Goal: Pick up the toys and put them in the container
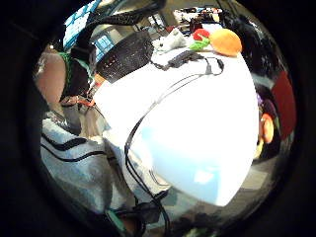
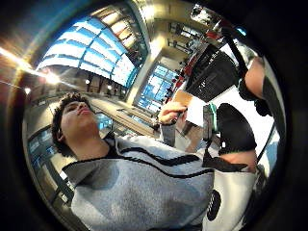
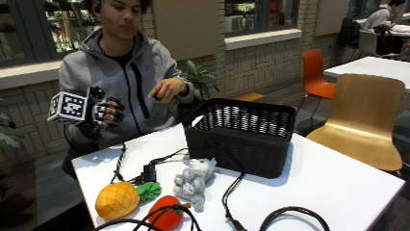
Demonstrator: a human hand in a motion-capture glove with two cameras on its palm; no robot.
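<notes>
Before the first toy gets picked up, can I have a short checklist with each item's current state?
1. Toys on the table and unobstructed: pineapple toy, red toy and grey plush lie in front of the basket. Ok.
2. Black basket upright, open top. Ok.
3. Basket contents: cannot tell.
4. Right hand free: raised off the table, holding nothing. Ok.
5. Cables run among the toys, one loop crossing the red toy; might snag. Not ok.
6. Bare hand away from the toys. Ok.
</notes>
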